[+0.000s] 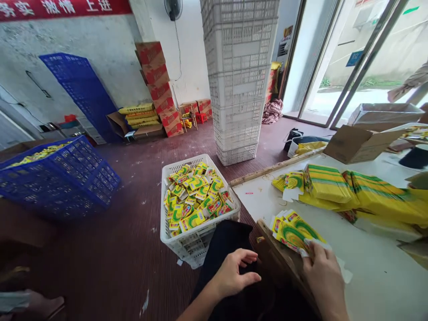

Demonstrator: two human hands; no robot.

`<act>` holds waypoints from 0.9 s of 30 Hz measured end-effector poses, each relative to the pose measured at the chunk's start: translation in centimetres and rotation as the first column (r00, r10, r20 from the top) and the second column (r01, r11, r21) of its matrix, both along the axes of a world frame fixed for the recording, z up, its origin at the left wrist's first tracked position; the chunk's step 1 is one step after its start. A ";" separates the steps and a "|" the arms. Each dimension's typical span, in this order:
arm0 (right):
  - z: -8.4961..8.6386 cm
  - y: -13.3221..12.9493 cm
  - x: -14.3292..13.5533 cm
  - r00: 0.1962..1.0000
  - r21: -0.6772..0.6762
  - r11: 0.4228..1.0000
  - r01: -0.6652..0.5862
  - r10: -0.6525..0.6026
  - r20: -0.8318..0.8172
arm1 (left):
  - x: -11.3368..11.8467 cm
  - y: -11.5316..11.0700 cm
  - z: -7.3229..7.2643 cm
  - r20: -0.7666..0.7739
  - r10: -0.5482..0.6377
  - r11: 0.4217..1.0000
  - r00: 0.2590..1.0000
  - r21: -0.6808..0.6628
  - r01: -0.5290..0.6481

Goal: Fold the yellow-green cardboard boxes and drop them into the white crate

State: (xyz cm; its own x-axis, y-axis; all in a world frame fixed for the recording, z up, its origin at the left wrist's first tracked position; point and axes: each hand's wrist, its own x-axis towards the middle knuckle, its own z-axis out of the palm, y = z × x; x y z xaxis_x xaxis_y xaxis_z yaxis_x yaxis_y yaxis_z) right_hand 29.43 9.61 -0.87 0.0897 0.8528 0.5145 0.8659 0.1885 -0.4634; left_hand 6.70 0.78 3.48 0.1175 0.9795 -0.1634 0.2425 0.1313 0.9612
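Over the lap at bottom centre: left hand (236, 272) is empty, palm turned inward, fingers loosely curled, thumb apart. Dark trousers (222, 249) right under it. Right hand (323, 263) is at the bench (374, 254), fingers down on the near end of some flat yellow-green cartons (294, 229); can't tell if it's pinching them or just pressing. Those cartons lie fanned and overlapping by the bench's near edge, white flaps sticking out.

Left of the bench, just past the knee: white plastic crate (192, 249), heaped with small yellow-green boxes (197, 196) at all angles. Further along the bench: bundles of the same print, one nearer the middle (327, 185), more to its right (379, 191). Open cardboard box (349, 145) behind them.

Far left on the maroon floor (140, 191): blue crate (76, 176), tilted in view, yellow packs inside. Beyond the white crate: tall stack of white crates (237, 89). Back wall: red-brown cardboard cartons (158, 93) stacked up, yellow sacks (140, 115) beside them, blue crate stack (80, 93) to the left, wall fan (174, 9) above.
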 end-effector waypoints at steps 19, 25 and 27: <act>-1.5 0.9 1.4 0.999 -0.005 1.000 0.016 -0.016 0.035 | 0.6 -0.6 -2.5 0.025 -0.019 0.990 1.000 -0.139 0.022; -2.1 1.6 2.0 1.000 -0.028 1.000 0.013 -0.013 -0.021 | 0.5 -0.3 -5.1 0.046 -0.098 0.986 0.994 -0.130 0.104; -2.0 1.9 2.4 1.000 -0.020 1.000 0.008 -0.008 -0.023 | 0.4 -0.1 -6.3 0.046 -0.108 0.987 0.993 -0.117 0.112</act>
